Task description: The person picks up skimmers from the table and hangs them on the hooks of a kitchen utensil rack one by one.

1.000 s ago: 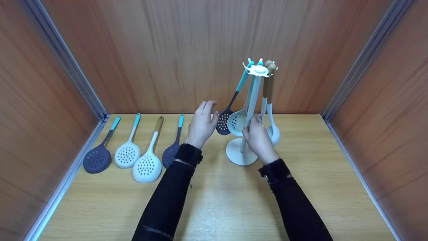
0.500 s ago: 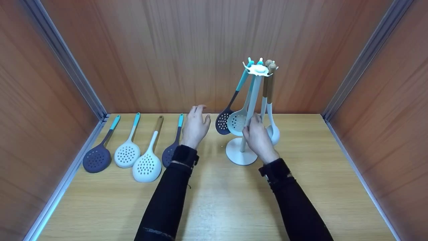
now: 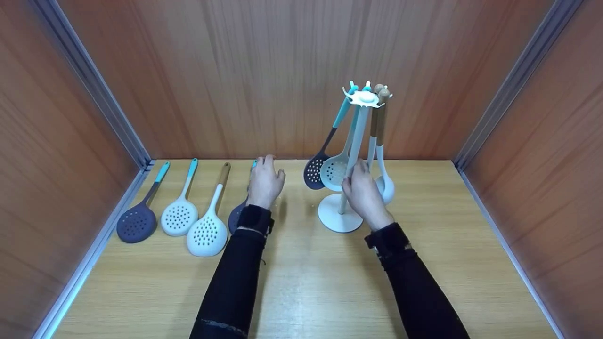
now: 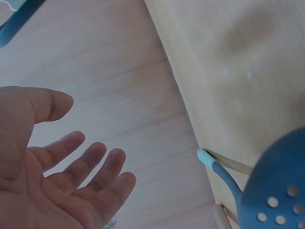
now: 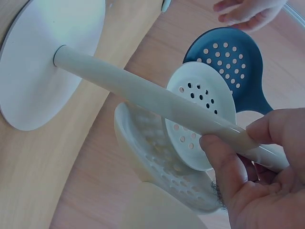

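My right hand [image 3: 363,192] grips the pole [image 3: 358,136] of a white utensil stand, thumb and fingers around it in the right wrist view. From its top hooks hang a dark skimmer [image 3: 314,172] with a turquoise handle, a pale skimmer [image 3: 333,173] and two brown-handled white utensils [image 3: 385,186]. My left hand [image 3: 264,184] is over the nearest table skimmer [image 3: 236,217], dark with a turquoise handle end, and partly hides it. In the left wrist view, that hand's fingers [image 4: 112,167] are spread and hold nothing; a dark perforated head [image 4: 281,181] shows at lower right.
Left on the wooden table [image 3: 301,282] lie another dark skimmer [image 3: 136,223], a white one with a turquoise handle [image 3: 180,217] and a white one with a brown handle [image 3: 207,235]. Wooden panels [image 3: 245,80] stand at the back and both sides.
My left hand has moved left, away from the hanging dark skimmer, to above the nearest dark skimmer on the table. The right hand and the stand have stayed in place.
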Demonstrator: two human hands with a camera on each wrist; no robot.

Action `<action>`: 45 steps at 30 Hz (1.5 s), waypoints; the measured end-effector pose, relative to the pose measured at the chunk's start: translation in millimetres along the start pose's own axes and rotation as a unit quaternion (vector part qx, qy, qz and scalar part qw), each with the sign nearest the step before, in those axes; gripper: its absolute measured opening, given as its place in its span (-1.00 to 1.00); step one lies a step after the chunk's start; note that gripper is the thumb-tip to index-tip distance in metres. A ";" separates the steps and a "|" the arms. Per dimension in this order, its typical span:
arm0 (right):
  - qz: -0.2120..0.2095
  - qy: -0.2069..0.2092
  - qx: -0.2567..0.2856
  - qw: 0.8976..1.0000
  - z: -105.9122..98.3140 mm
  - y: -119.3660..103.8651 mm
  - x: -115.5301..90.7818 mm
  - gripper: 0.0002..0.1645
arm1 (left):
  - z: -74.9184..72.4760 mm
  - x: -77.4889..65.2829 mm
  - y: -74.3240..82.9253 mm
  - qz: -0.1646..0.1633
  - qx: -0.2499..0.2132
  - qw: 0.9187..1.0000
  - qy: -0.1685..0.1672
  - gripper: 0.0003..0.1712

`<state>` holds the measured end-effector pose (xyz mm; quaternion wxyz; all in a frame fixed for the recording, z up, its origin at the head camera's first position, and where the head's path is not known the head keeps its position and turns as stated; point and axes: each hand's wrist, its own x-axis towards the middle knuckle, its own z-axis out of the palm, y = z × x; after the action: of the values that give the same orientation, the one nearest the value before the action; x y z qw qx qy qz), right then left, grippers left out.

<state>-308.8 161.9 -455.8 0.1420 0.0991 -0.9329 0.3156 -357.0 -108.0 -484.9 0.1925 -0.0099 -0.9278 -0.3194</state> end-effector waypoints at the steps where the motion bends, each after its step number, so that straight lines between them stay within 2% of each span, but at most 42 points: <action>1: 0.000 -0.001 -0.001 1.000 -0.2 -0.3 0.0 -0.38 | 0.1 -0.1 -1.3 -0.005 0.000 1.000 -0.002 -0.52; 11: -0.007 0.006 -0.008 1.000 0.5 0.3 -1.2 -0.36 | 1.1 -2.8 -13.9 -0.027 0.020 0.999 -0.002 -0.50; 21: 0.012 -0.002 -0.001 1.000 0.4 -1.7 0.0 -0.35 | 5.1 -1.5 -26.4 -0.085 0.035 0.994 -0.057 -0.41; 27: 0.014 -0.003 0.002 1.000 0.0 -2.1 0.1 -0.36 | 5.1 -1.8 -32.3 -0.090 0.044 0.993 -0.065 -0.41; 32: 0.015 -0.005 -0.001 1.000 -0.9 -2.7 -0.3 -0.38 | 4.1 0.3 -36.5 -0.107 0.047 0.990 -0.083 -0.40; 38: 0.001 -0.001 0.001 1.000 -0.3 -1.1 -1.0 -0.38 | 4.6 1.3 -41.8 -0.110 0.057 0.988 -0.095 -0.41; 45: -0.004 0.000 0.003 1.000 -0.4 0.5 -1.0 -0.34 | 3.6 -4.8 -44.4 -0.110 0.053 0.989 -0.082 -0.45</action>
<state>-308.0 162.6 -456.1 0.1429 0.1029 -0.9315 0.3183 -360.1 -140.7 -515.4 0.0795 0.0761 -0.9516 -0.2870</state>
